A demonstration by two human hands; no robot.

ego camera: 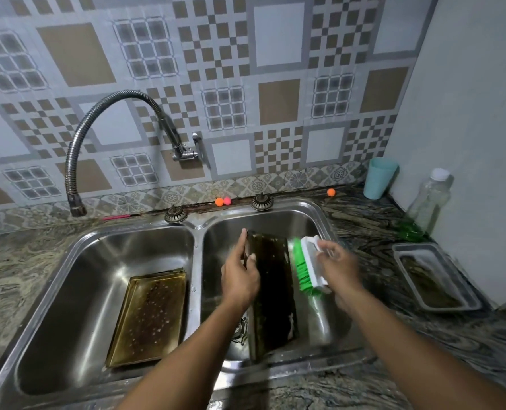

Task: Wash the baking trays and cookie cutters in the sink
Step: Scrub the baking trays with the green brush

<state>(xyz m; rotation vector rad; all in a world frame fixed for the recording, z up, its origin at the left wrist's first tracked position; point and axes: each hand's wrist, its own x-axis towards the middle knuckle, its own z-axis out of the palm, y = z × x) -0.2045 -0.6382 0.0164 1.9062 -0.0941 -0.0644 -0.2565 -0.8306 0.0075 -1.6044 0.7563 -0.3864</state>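
A dark baking tray [272, 288] stands tilted in the right basin of the steel double sink [197, 263]. My left hand [240, 278] grips the tray's left edge, index finger stretched along it. My right hand [339, 266] holds a white scrub brush with green bristles [309, 266] by its handle, bristles against the tray's right side. A second, golden-brown tray [149, 316] lies flat in the left basin, dotted with water drops. A third tray [433, 276] sits on the counter at the right. No cookie cutters show.
A flexible metal tap hose [77, 161] arcs over the left basin from the tiled wall. A teal cup [379, 179] and a clear plastic bottle [430, 199] stand at the back right of the marbled counter [15, 273]. Small orange and pink balls [222, 201] lie behind the sink.
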